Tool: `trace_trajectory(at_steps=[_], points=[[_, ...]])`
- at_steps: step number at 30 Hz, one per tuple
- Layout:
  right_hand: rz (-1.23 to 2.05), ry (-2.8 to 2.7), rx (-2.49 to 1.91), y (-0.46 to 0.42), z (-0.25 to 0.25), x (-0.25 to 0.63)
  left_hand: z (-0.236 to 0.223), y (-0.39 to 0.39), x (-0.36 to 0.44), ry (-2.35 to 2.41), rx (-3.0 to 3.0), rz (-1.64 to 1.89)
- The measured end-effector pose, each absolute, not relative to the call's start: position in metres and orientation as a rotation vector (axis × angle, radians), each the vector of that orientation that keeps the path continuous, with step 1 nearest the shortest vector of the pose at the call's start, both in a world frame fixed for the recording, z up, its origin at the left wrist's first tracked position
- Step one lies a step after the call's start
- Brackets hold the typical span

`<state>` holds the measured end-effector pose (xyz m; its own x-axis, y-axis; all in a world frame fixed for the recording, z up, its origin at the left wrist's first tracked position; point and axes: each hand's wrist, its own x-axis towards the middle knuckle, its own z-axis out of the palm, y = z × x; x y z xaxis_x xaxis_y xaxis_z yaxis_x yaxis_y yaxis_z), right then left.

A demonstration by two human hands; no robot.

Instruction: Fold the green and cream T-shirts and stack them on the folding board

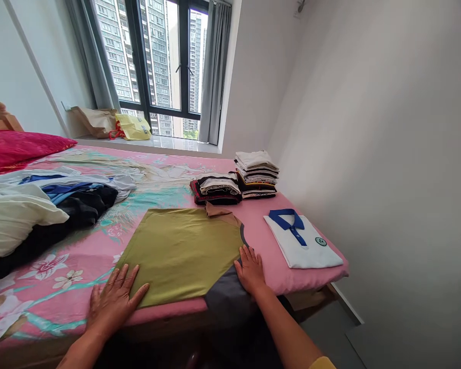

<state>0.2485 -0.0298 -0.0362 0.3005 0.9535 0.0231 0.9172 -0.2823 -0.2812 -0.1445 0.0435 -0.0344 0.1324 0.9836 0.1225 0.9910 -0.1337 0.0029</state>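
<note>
Olive garment: The olive garment [180,253] lay spread near the front edge of the bed [280,274], right before the person, probably put there because both arms could reach it easily.
Left hand: The left hand [117,293] was open and flat, thumb apart from the fingers, touching the cloth's near left corner; it gripped nothing, and I took the palm as a light weight keeping that side smooth.
Right hand: The right hand [251,269] was open too, palm down on the dark grey part [230,292], pinching nothing as far as I could see, perhaps to steady a piece that drooped over the bed's edge.
Brown part: The brown part [225,216] lay rumpled at the far edge, with no hand on it.
White polo: The white polo [305,254] lay folded on the right, collar up, apart from the piles.
Piles: A short pile [217,189] and a taller pile [257,177] stood side by side beyond, seemingly to leave working space.
Heap: Loose clothes [19,212] sat on the left, likely for separation from the folded ones.
</note>
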Motion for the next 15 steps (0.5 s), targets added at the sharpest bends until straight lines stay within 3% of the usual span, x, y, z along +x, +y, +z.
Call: trace_trajectory(at_steps=[9, 15], points=[[-0.020, -1.547, -2.102, -0.038, -0.050, 0.252, -0.026, 0.035, -0.141, -2.075, -2.295, -0.162], [0.120, -1.092, -1.816, -0.042, -0.053, 0.268, -0.023, 0.035, -0.140, -2.066, -2.299, -0.140]])
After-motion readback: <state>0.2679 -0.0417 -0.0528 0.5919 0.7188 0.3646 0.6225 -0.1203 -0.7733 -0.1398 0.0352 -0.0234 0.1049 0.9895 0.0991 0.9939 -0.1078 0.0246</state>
